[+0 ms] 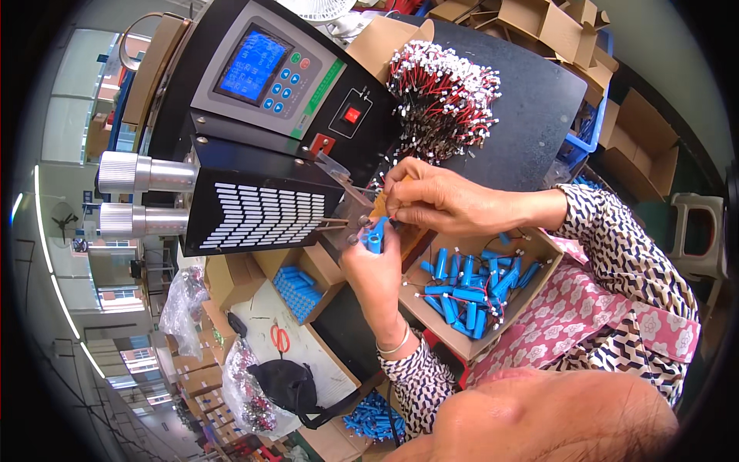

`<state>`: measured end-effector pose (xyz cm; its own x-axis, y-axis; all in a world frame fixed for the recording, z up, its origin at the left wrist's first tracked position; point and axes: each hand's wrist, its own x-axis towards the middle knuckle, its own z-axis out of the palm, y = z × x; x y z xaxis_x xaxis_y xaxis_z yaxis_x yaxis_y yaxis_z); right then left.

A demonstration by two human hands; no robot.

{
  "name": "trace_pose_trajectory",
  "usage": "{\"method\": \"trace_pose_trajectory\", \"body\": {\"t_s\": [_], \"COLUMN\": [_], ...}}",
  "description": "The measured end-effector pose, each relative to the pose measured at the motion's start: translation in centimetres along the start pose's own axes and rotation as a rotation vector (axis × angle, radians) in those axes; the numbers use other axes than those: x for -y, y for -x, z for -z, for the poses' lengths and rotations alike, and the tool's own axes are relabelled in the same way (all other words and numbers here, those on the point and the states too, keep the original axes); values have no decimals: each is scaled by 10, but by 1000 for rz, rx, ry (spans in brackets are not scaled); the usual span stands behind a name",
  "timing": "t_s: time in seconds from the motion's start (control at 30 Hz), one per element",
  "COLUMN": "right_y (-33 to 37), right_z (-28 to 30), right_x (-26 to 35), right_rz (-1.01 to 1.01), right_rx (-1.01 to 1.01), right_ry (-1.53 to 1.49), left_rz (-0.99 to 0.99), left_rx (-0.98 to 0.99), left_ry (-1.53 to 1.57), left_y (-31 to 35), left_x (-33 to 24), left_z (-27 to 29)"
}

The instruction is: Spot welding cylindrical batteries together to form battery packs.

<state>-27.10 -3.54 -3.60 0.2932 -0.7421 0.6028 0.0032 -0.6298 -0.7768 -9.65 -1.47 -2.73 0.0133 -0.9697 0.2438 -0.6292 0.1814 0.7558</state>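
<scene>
My left hand, with a bangle at its wrist, grips a blue cylindrical battery cell between thumb and fingers. One end of the cell is close to the thin metal electrode pins of a black spot-welding machine; whether they touch cannot be made out. Just above the cell, my right hand is closed in a pinch at its upper end. What lies in that pinch is mostly hidden by the fingers. Below my right forearm, a cardboard box holds several blue cells with red and black leads.
A thick bundle of red and black wires with white connectors lies on the dark tabletop. A carton of upright blue cells stands below the machine. Beside it are orange-handled scissors and a black cloth item. A blue crate is at right.
</scene>
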Motion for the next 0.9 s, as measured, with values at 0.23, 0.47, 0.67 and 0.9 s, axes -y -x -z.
{"method": "trace_pose_trajectory", "body": {"t_s": [0.23, 0.47, 0.67, 0.9], "right_y": [0, -13, -15, -17], "right_z": [10, -6, -7, -13], "right_x": [0, -11, -10, -14], "right_rz": [-253, -214, -261, -187], "right_rx": [193, 101, 165, 122], "right_ry": [-61, -3, 71, 19], "left_rz": [-320, -375, -348, -347], "left_rx": [-100, -129, -127, -136], "left_ry": [-201, -189, -161, -120], "left_y": [-3, 2, 2, 2], "left_x": [17, 15, 17, 22], "left_z": [-21, -19, -22, -21]}}
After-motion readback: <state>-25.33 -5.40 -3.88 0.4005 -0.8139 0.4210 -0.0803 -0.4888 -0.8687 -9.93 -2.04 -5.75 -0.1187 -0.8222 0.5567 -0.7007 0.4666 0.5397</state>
